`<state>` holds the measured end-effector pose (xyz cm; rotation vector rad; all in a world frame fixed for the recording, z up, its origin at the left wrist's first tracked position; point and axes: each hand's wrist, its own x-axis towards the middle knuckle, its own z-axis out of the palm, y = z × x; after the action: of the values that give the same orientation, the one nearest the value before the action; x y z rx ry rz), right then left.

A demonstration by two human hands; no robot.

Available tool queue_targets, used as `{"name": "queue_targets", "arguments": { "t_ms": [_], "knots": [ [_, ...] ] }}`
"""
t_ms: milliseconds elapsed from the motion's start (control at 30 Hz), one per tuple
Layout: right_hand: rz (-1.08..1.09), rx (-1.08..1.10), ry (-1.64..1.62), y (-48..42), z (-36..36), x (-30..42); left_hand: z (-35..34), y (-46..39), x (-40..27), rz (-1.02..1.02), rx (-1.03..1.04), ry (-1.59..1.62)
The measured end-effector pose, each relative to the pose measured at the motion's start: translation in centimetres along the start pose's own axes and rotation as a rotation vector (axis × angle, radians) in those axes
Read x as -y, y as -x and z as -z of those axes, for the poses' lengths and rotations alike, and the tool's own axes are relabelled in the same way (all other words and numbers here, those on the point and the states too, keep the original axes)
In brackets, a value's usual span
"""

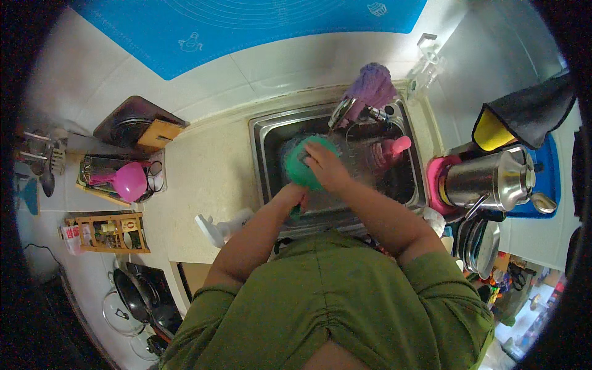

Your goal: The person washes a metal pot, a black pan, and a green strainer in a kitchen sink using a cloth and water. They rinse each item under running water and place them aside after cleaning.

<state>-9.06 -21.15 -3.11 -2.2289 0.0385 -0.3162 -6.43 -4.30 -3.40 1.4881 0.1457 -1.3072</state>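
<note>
A green plastic dipper (298, 169) is tilted over the stainless steel sink (256, 159), below the faucet (341, 113). My left hand (290, 198) grips its handle at the near side. Bent over the bowl of the dipper, my right hand (326, 167) touches its surface with the fingers. Something small and greyish shows beneath those fingertips, too blurred to name. A pink plastic object (398, 145) lies in the right part of the sink. Over the faucet hangs a purple cloth (373, 85).
A metal canister (481, 180) stands right of the sink beside stacked plates (478, 245). A white bottle (226, 226) is close to my left forearm. Farther left are a pink ladle (127, 181), a wooden rack (111, 232) and a black pan (132, 293).
</note>
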Motion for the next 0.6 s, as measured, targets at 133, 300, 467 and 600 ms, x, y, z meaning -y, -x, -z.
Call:
{"name": "queue_targets", "arguments": {
  "t_ms": [133, 300, 467, 600],
  "knots": [
    [-0.163, -0.02, 0.041, -2.3, 0.6, -8.1, -2.4, 1.5, -2.2, -0.082, 0.015, -0.196],
    [-0.817, -0.194, -0.279, -0.2, 0.8, -5.3, -2.6, 1.4, -3.9, -0.167, -0.242, -0.193],
    [-1.008, -0.113, -0.373, 2.8, -0.7, -7.9, -3.2, -0.7, -6.5, -0.255, -0.28, -0.297],
    [-0.971, -0.199, -0.657, 3.6, 1.8, -4.5, -2.8, -3.9, -5.9, -0.289, -0.273, -0.381]
  ]
}}
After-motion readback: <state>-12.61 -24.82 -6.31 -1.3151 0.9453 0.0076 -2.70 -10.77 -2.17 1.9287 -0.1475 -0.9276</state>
